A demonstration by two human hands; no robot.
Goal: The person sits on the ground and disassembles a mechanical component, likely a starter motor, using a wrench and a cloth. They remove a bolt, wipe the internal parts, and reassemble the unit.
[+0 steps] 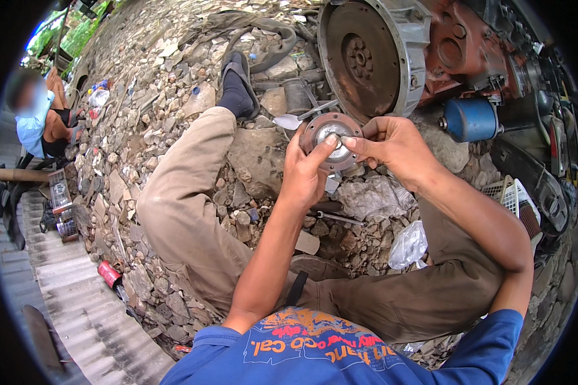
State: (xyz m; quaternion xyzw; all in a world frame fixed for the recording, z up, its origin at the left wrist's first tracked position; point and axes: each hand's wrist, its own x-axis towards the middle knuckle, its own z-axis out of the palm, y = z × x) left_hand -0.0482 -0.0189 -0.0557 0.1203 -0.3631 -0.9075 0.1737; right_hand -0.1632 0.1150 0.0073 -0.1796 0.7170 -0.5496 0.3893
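My left hand (305, 165) grips a round metal flange (328, 124) with a reddish-brown rim, small bolt holes around it and a shiny silver middle. Its thumb presses on the silver face while the fingers wrap behind the left edge. From the right, my right hand (392, 146) is closed at the flange's edge, its thumb reaching to the centre beside the left thumb. Whether a small part sits between the fingertips cannot be made out. Just beyond the flange stands a large engine flywheel (359, 61) in a grey housing.
The reddish engine block (459, 42) carries a blue oil filter (472, 120). A spoon (289, 121), a wrench (341, 219) and clear plastic bags (408, 245) lie on rubble. A white plastic basket (512, 197) stands right. Corrugated sheeting (77, 301) and another person (35, 119) are left.
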